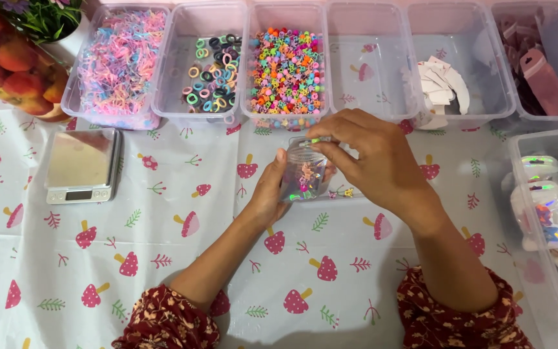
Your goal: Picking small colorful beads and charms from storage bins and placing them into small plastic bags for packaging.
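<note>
— What do the hands have, from the head camera?

— I see the left hand [272,190] wrapped around a small holographic pouch [305,173], held above the mushroom-print tablecloth [163,258]; the right hand [369,158] pinches its top edge, fingers curled.

— And the bins?

— Behind them: pastel elastics in one clear bin [119,61], hair rings [211,71] next, colourful mini clips [287,68] after that — then white cards [444,87].

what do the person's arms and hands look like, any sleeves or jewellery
Both hands, left and right, are bare, with no rings, watch or gloves showing. The forearms are bare too. Dark red sleeves with a small pale flower print are pushed up near the elbows on both arms.
</note>
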